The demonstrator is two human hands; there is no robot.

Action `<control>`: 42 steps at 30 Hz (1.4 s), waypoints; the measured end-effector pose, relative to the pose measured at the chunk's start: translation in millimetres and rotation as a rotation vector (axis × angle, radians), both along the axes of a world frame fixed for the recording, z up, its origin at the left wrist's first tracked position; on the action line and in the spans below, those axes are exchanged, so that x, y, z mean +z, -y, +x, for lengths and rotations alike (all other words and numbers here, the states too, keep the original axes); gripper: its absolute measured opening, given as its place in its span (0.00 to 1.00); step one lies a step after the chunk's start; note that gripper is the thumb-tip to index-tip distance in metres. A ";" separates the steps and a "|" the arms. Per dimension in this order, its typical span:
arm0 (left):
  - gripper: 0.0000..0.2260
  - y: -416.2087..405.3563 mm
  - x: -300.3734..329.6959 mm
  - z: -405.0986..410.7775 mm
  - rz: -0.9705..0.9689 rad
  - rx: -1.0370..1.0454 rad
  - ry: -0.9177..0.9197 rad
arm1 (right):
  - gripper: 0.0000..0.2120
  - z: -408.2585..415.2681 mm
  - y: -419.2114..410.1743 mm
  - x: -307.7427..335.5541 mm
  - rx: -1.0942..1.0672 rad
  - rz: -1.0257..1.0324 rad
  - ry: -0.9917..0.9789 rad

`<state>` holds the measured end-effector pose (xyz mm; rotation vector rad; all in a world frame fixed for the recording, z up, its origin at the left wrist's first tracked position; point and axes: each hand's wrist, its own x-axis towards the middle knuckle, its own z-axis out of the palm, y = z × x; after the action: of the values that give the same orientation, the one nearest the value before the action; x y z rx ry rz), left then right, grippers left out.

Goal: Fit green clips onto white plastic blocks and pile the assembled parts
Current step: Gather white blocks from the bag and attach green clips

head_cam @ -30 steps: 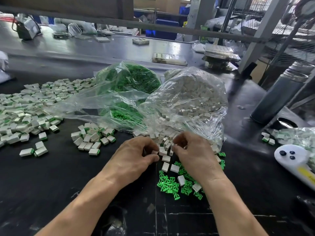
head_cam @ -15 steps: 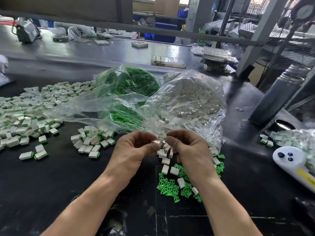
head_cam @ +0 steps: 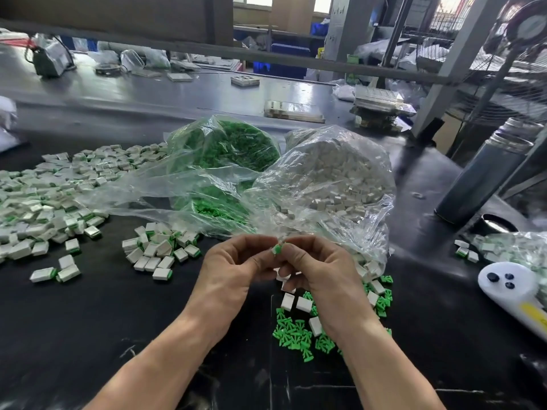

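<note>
This is a small factory assembly workshop. A long black workbench carries bulk plastic bags of green clips and white blocks, with heaps of assembled parts beside them. Behind stand grey metal racking, blue crates and an industrial fan.

Cluttered workshop, grey steel posts, bright windows

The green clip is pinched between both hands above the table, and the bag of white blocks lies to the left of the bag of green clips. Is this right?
Not quite. The head view shows the bag of white blocks lying to the right of the bag of green clips, not to the left. The rest holds: the left hand and right hand pinch the green clip between them above the table.
</note>
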<state>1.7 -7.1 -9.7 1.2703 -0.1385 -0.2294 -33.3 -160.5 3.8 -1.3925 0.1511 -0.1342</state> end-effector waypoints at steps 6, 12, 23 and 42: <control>0.06 -0.9 -5.9 0.1 0.112 0.009 0.100 | 0.03 -1.9 0.3 -0.7 -0.015 0.033 -0.020; 0.10 -1.5 -1.5 -3.1 0.328 0.039 0.212 | 0.01 -4.0 -1.4 2.3 -0.071 -0.149 0.035; 0.07 -6.9 5.5 -2.5 0.154 0.095 0.066 | 0.02 -6.7 -11.2 4.4 -0.101 -0.145 0.057; 0.09 -5.1 9.8 -3.7 0.021 -0.003 -0.086 | 0.03 -6.6 -9.6 7.6 -0.076 -0.069 0.004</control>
<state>-2.1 -2.0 0.2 1.2788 -0.0644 -0.2884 -39.9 -150.9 11.5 -1.4555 0.1975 -0.2068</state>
